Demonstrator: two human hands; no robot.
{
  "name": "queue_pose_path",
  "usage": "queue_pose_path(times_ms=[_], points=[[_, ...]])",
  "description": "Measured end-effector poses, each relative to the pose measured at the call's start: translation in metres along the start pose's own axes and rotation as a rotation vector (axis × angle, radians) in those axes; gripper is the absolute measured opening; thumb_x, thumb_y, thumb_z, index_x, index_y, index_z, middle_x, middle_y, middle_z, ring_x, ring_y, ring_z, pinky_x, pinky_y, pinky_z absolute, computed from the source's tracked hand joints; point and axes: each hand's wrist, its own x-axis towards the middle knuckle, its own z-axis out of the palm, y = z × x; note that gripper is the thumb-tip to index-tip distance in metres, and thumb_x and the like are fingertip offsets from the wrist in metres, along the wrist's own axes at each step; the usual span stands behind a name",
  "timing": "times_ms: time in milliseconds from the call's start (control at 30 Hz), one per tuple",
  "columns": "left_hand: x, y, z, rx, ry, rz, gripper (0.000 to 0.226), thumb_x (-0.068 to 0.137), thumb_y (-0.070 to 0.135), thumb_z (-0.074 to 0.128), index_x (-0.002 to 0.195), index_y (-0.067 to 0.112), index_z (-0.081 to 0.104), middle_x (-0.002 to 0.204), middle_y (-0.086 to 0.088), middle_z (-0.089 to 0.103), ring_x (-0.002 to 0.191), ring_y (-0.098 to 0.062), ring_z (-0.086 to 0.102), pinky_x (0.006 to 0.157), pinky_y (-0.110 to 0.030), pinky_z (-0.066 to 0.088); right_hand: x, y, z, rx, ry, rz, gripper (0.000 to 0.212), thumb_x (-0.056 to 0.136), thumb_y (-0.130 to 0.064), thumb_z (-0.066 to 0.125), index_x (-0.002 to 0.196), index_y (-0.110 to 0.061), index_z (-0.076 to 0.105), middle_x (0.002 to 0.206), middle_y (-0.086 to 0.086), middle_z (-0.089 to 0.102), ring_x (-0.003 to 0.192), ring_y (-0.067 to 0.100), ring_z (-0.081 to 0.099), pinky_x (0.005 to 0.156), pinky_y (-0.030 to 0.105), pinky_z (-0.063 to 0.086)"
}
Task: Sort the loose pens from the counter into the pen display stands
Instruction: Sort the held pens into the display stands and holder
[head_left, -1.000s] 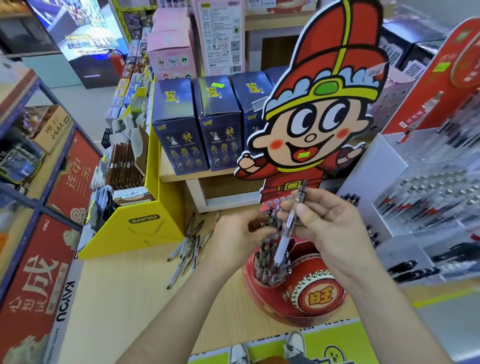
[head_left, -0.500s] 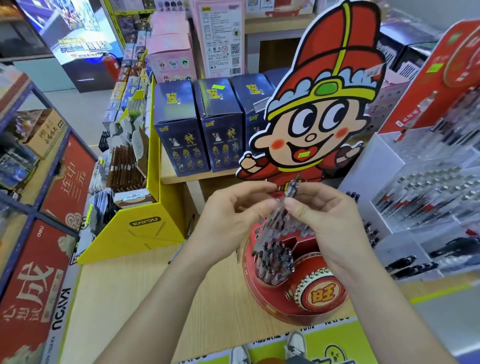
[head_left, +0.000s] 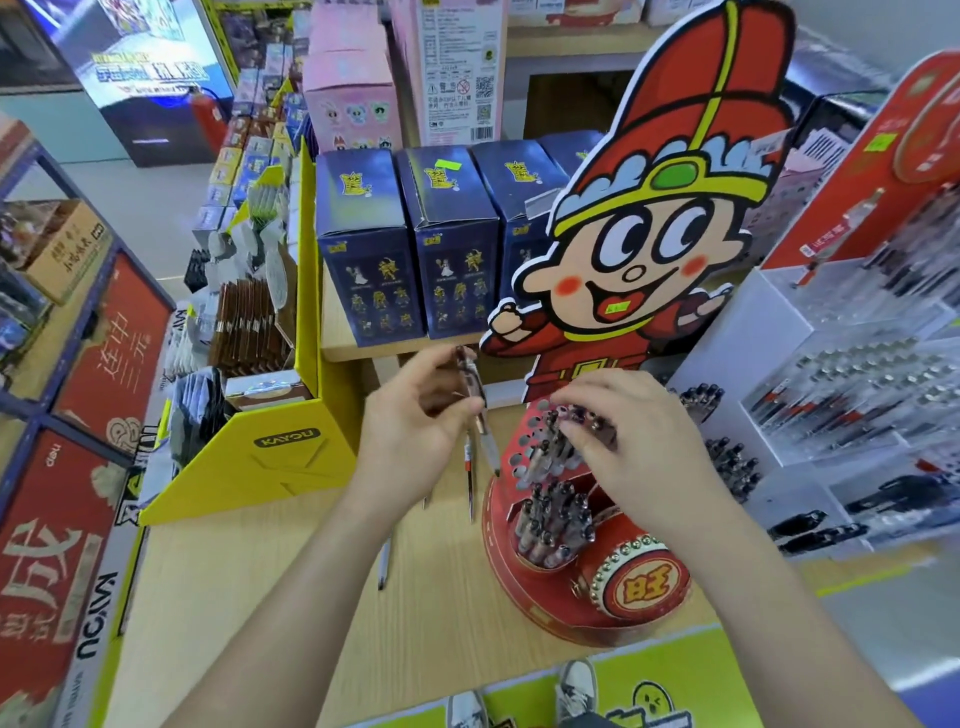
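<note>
While many pens already stand in the red display stand (head_left: 524, 597), the task is judged to be partly done. Its lower tier (head_left: 556, 514) is packed with pens, and its upper tier (head_left: 540, 447) is part filled, with several holes at its left edge seen empty. A few loose pens (head_left: 470, 493) are left on the counter (head_left: 260, 597) just to the left of the stand, one of them nearer the person.

A held pen (head_left: 475, 400) is gripped by the left hand (head_left: 415, 431) just left of the stand's upper tier, with fingers and thumb curled round its middle. It is tilted with its tip down towards the stand. Whether a second pen is held with it cannot be told.

The right hand (head_left: 639, 452) is laid over the upper tier with fingertips bent onto the pen tops. Whether one is pinched cannot be told.

The held pen is seen as slim, with a clear barrel, a dark clip end and a fine point.
</note>
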Motion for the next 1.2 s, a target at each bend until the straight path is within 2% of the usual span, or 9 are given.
queue_pose_path(times_ms=[100, 200, 300, 467, 633, 800, 933, 1067, 1200], points=[[-0.004, -0.014, 0.014, -0.027, -0.007, 0.011, 0.043, 0.079, -0.002, 0.073, 0.105, 0.029, 0.059, 0.089, 0.01, 0.069, 0.087, -0.003, 0.068, 0.082, -0.02, 0.053, -0.006, -0.001, 0.008, -0.119, 0.017, -0.033, 0.022, 0.087, -0.03, 0.063, 0.107, -0.029, 0.071, 0.11, -0.012, 0.065, 0.109, 0.017, 0.055, 0.09, 0.037, 0.029], [-0.006, -0.029, 0.026, 0.014, -0.01, 0.035, 0.039, 0.078, 0.003, 0.075, 0.106, 0.024, 0.059, 0.086, 0.007, 0.07, 0.084, -0.004, 0.069, 0.083, -0.028, 0.056, -0.009, 0.001, 0.011, -0.148, 0.001, -0.044, 0.023, 0.084, -0.035, 0.059, 0.103, -0.031, 0.072, 0.111, -0.013, 0.065, 0.11, 0.015, 0.055, 0.098, 0.038, 0.026], [-0.008, -0.044, 0.034, 0.068, -0.026, 0.062, 0.037, 0.079, 0.008, 0.076, 0.107, 0.025, 0.059, 0.085, 0.009, 0.07, 0.085, -0.003, 0.068, 0.084, -0.031, 0.056, -0.01, 0.005, 0.013, -0.169, 0.003, -0.073, 0.019, 0.083, -0.03, 0.065, 0.1, -0.029, 0.072, 0.112, -0.009, 0.065, 0.109, 0.018, 0.058, 0.106, 0.039, 0.023], [-0.012, -0.059, 0.042, 0.191, -0.114, 0.121, 0.039, 0.081, 0.015, 0.075, 0.108, 0.036, 0.056, 0.086, 0.024, 0.064, 0.088, 0.008, 0.063, 0.085, -0.022, 0.053, -0.011, 0.006, 0.014, -0.171, 0.012, -0.106, 0.019, 0.08, -0.021, 0.075, 0.099, -0.026, 0.073, 0.113, -0.004, 0.066, 0.107, 0.023, 0.059, 0.107, 0.037, 0.024], [-0.008, -0.061, 0.049, 0.304, -0.263, 0.3, 0.044, 0.087, 0.011, 0.065, 0.126, 0.03, 0.054, 0.111, 0.008, 0.069, 0.103, -0.01, 0.065, 0.085, -0.03, 0.052, -0.012, 0.008, 0.015, -0.213, 0.013, -0.105, 0.029, 0.078, -0.022, 0.079, 0.107, -0.023, 0.072, 0.116, -0.002, 0.065, 0.109, 0.024, 0.057, 0.104, 0.036, 0.027], [-0.006, -0.061, 0.049, 0.309, -0.313, 0.239, 0.041, 0.093, 0.014, 0.058, 0.129, 0.034, 0.054, 0.113, 0.008, 0.07, 0.106, -0.007, 0.064, 0.089, -0.025, 0.051, -0.018, 0.014, 0.014, -0.245, 0.101, -0.063, 0.033, 0.082, -0.034, 0.069, 0.113, -0.023, 0.067, 0.126, 0.002, 0.059, 0.123, 0.023, 0.049, 0.106, 0.042, 0.027], [-0.002, -0.058, 0.051, 0.299, -0.298, 0.169, 0.041, 0.09, 0.007, 0.061, 0.124, 0.03, 0.061, 0.112, 0.006, 0.071, 0.107, -0.004, 0.063, 0.093, -0.026, 0.051, -0.021, 0.02, 0.013, -0.209, 0.074, -0.067, 0.035, 0.091, -0.036, 0.055, 0.122, -0.022, 0.062, 0.134, 0.002, 0.056, 0.134, 0.023, 0.043, 0.112, 0.044, 0.025], [-0.009, -0.049, 0.052, 0.295, -0.278, 0.118, 0.042, 0.089, 0.001, 0.06, 0.123, 0.025, 0.064, 0.113, 0.009, 0.069, 0.105, 0.005, 0.059, 0.09, -0.01, 0.045, -0.021, 0.025, 0.011, -0.175, 0.037, -0.075, 0.043, 0.095, -0.04, 0.043, 0.131, -0.021, 0.058, 0.144, 0.003, 0.051, 0.143, 0.023, 0.033, 0.118, 0.043, 0.015], [-0.024, -0.05, 0.048, 0.338, -0.219, -0.011, 0.031, 0.095, 0.014, 0.056, 0.123, 0.026, 0.064, 0.116, 0.012, 0.067, 0.106, -0.002, 0.059, 0.089, -0.018, 0.046, -0.021, 0.02, 0.003, -0.064, 0.12, -0.088, 0.041, 0.096, -0.029, 0.048, 0.135, -0.018, 0.055, 0.147, 0.006, 0.047, 0.144, 0.023, 0.03, 0.119, 0.044, 0.018]])
